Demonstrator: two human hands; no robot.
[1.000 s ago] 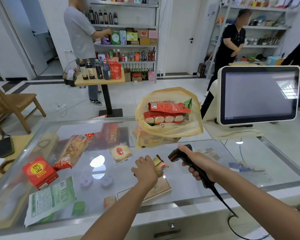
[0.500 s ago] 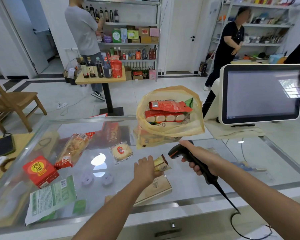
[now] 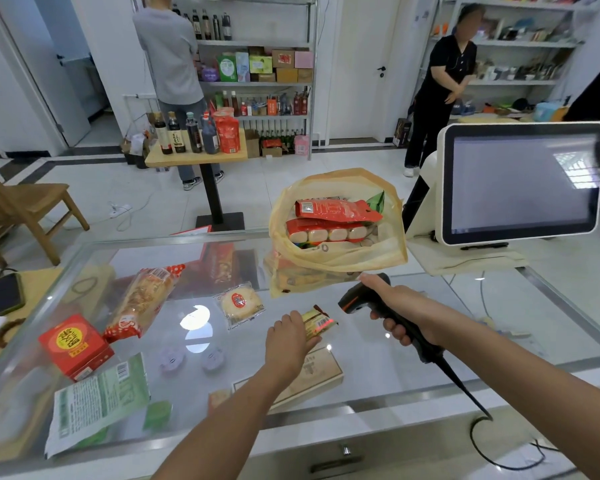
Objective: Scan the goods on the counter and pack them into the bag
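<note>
1. Cable (image 3: 465,392), black and looped, hangs at the near right edge and runs up to a black handheld barcode scanner (image 3: 355,301).
2. The glass counter top (image 3: 430,382), metal-rimmed, fills the near scene and mirrors ceiling lights.
3. The right hand (image 3: 404,315) grips the scanner's handle with its fingers wrapped round it, the nose pointing left.
4. The left hand (image 3: 288,342) pinches a small yellow snack packet (image 3: 318,323) just left of the scanner, above the middle of the glass. A red line of light lies across its barcode.
5. On the near left of the glass lie a green-and-white flat pouch (image 3: 97,400) and a red box with a round yellow label (image 3: 73,344). Farther in lie a long clear bread packet (image 3: 142,303) and a round pastry in clear wrap (image 3: 239,303).
6. A beige plastic bag (image 3: 340,258) stands open at the far middle of the counter, with red packets (image 3: 336,209) stacked inside.
7. At the far right a white-framed till screen (image 3: 523,181) sits on a white stand.
8. Left of the counter a black phone (image 3: 2,294) lies on a wooden surface, with a wooden chair (image 3: 25,206) beyond it.
9. Farther off, on a pale tiled floor (image 3: 257,188), a small wooden table (image 3: 196,155) carries dark bottles. A person in grey (image 3: 170,53) faces metal shelves (image 3: 257,83), and a person in black (image 3: 440,88) stands at the far right.
</note>
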